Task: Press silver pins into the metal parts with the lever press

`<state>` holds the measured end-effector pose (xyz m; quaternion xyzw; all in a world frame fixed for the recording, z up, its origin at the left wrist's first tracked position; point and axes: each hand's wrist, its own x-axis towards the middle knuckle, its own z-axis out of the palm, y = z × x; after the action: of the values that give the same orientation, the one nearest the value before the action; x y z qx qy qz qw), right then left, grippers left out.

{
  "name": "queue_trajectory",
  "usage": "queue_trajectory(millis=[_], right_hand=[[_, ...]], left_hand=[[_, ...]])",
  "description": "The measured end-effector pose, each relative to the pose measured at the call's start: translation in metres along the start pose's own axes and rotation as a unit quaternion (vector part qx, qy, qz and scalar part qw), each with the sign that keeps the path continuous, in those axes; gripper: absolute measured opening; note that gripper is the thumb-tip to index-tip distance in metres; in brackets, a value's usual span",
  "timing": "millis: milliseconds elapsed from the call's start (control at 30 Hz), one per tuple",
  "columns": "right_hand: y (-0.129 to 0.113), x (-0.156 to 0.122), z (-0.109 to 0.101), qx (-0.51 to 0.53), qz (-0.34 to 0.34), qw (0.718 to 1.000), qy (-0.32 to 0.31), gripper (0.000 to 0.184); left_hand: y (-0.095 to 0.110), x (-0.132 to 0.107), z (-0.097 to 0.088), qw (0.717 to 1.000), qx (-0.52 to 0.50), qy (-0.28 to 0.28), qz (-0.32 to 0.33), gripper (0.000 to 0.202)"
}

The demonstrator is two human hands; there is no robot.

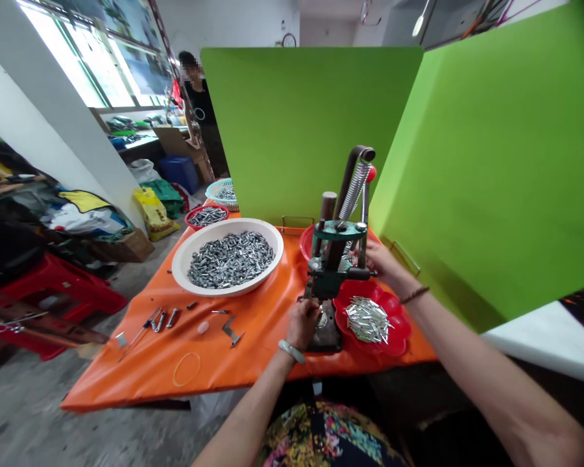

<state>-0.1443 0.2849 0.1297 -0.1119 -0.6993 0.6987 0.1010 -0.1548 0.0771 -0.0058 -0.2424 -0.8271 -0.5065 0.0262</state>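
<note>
A green hand press (pixel 338 266) with a coil spring (pixel 354 191) and a red-knobbed lever (pixel 371 174) stands before me. My left hand (pixel 303 323), a bracelet on its wrist, is at the left side of the press base (pixel 325 337). Its fingers are pinched together, and whatever is in them is hidden. Behind the press on the right, my right hand (pixel 378 259) reaches to the rear red bowl (pixel 305 243) with metal parts. The press frame covers its fingertips. Slim silvery pins (pixel 368 319) lie in a red scalloped bowl (pixel 401 324) at the right.
A large white basin (pixel 180 269) of grey metal parts stands left on the orange-covered table (pixel 141 370). Behind it are a small red bowl (pixel 191 224) and a light-blue basket (pixel 214 188). Loose tools and a bracket (pixel 231 331) lie in front. Green panels (pixel 311 130) border the table; a person (pixel 199 104) stands beyond.
</note>
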Motion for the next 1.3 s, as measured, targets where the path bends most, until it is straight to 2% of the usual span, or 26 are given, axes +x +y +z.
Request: queue_trajectory(millis=[67,133,200,267,367,467,533,600,667,700,800,867,967,1033,1100,1167,1300], right_hand=[[-0.048,0.021,-0.014,0.027,-0.032,0.999,0.007,0.025],[-0.095,0.037,-0.015,0.027,-0.081,0.996,-0.016,0.033],[-0.134,0.046,-0.004,0.000,-0.121,0.992,-0.036,0.038],[-0.161,0.044,0.011,-0.016,-0.139,0.990,-0.027,0.036],[-0.182,0.016,0.030,0.000,-0.140,0.990,-0.014,0.039],[-0.188,-0.035,0.037,-0.034,-0.125,0.990,-0.062,0.058],[-0.186,-0.071,0.040,-0.087,-0.068,0.985,-0.130,0.070],[-0.180,-0.101,0.046,-0.160,0.022,0.965,-0.206,0.075],[-0.171,-0.122,0.055,-0.255,0.085,0.924,-0.272,0.066],[-0.166,-0.129,0.059,-0.294,0.084,0.905,-0.296,0.056],[-0.150,-0.141,0.068,-0.365,-0.003,0.865,-0.344,0.030],[-0.140,-0.147,0.071,-0.408,-0.063,0.836,-0.362,0.023],[-0.124,-0.159,0.077,-0.501,-0.123,0.766,-0.383,0.014],[-0.108,-0.169,0.081,-0.543,-0.166,0.732,-0.376,0.009],[-0.088,-0.178,0.084,-0.556,-0.204,0.721,-0.360,0.008],[-0.063,-0.183,0.084,-0.556,-0.231,0.724,-0.336,0.008],[0.003,-0.179,0.082,-0.549,-0.292,0.722,-0.304,0.011]], left_hand=[[0.000,-0.001,-0.001,1.000,-0.003,-0.002,-0.007,0.009],[0.001,-0.001,-0.001,1.000,-0.004,-0.004,-0.009,0.010],[0.003,-0.001,-0.002,1.000,-0.002,-0.002,-0.009,0.010],[0.005,-0.001,-0.003,1.000,0.001,0.002,-0.011,0.010],[0.005,-0.001,-0.002,1.000,0.004,0.007,-0.012,0.010],[0.001,0.000,0.000,1.000,0.008,0.004,-0.012,0.009],[-0.002,0.000,0.001,1.000,0.011,-0.005,-0.011,0.007],[-0.004,0.001,0.001,1.000,0.011,-0.015,-0.009,0.006],[-0.003,0.000,0.001,1.000,0.010,-0.021,-0.008,0.006],[-0.003,0.000,0.000,1.000,0.010,-0.022,-0.007,0.007],[-0.002,-0.001,-0.001,1.000,0.008,-0.021,-0.008,0.009],[-0.003,-0.002,-0.001,1.000,0.001,-0.019,-0.013,0.016],[-0.011,-0.001,0.001,0.999,-0.007,-0.034,-0.019,0.032],[-0.017,0.000,0.004,0.998,-0.013,-0.048,-0.023,0.035],[-0.023,0.000,0.008,0.998,-0.021,-0.050,-0.029,0.033],[-0.027,0.000,0.011,0.998,-0.028,-0.046,-0.033,0.031],[-0.029,-0.002,0.014,0.998,-0.036,-0.038,-0.043,0.032]])
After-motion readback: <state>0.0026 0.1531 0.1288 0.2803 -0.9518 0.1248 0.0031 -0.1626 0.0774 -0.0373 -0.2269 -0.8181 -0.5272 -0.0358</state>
